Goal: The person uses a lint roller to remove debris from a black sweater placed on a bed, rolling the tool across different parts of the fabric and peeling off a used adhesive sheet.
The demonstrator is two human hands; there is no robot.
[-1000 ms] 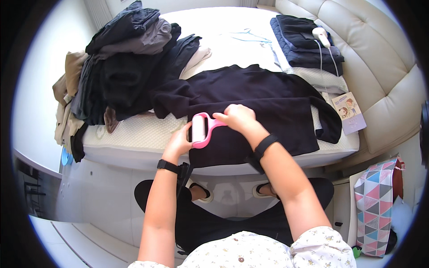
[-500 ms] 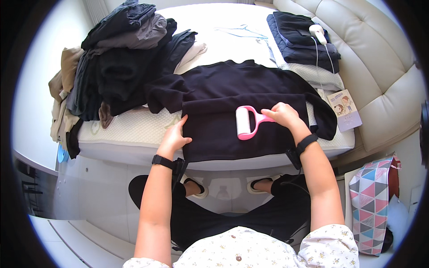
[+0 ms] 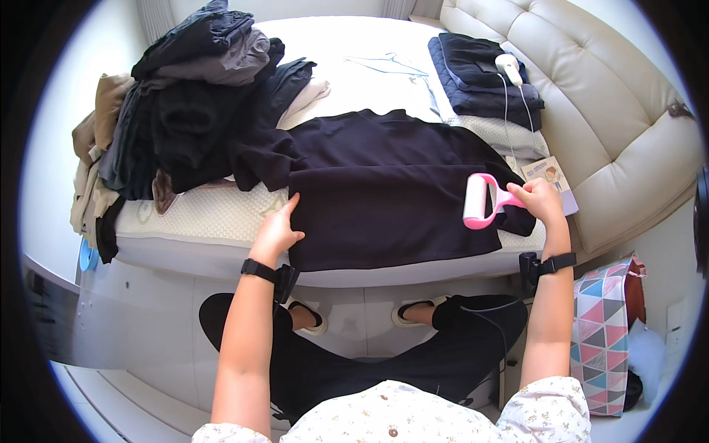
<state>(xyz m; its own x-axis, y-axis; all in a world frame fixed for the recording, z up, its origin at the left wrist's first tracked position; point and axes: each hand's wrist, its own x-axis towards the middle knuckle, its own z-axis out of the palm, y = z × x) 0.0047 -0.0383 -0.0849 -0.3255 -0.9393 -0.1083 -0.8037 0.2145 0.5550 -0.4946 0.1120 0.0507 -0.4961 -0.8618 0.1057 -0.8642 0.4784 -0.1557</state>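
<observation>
Pink lint roller (image 3: 475, 201) at the right side of a black garment (image 3: 384, 207) spread on a bed (image 3: 199, 218).
The right hand (image 3: 540, 199) has its grip closed around the roller's handle, the white roll over the cloth near its right edge; whether they touch cannot be told. The left hand (image 3: 277, 229) has its grip released, fingers spread at the garment's left edge. A heap of clothes (image 3: 192, 111) lies to the left.

Home bedroom, white mattress (image 3: 199, 221), padded cream headboard (image 3: 591, 111), piled clothes (image 3: 185, 111)
</observation>
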